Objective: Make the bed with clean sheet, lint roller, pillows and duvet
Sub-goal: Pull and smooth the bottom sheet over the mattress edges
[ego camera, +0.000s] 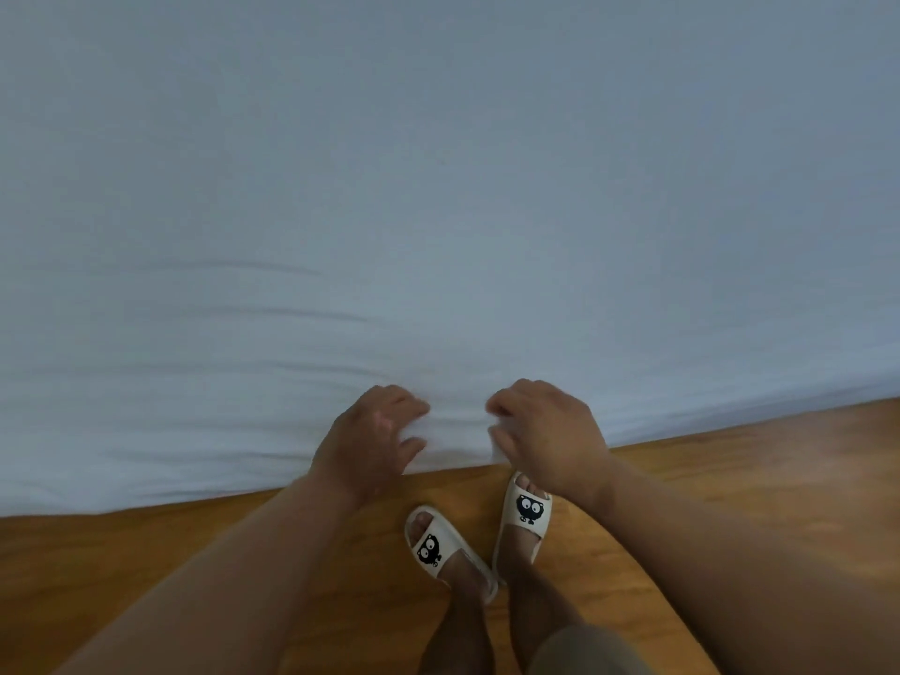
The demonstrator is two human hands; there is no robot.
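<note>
A pale blue-white sheet (pixel 438 187) covers the bed and fills most of the view, with shallow wrinkles running along its near edge. My left hand (pixel 370 431) is at that edge, fingers loosely curled and spread, touching the fabric without a clear hold. A little to the right, my right hand (pixel 545 436) pinches a fold of the sheet at the same edge, where the cloth bunches under its fingers. No pillows, duvet or lint roller are in view.
The bed's near edge meets a wooden floor (pixel 730 479) that runs across the bottom. My feet stand close to the bed in white slippers (pixel 526 513) with a black cartoon print.
</note>
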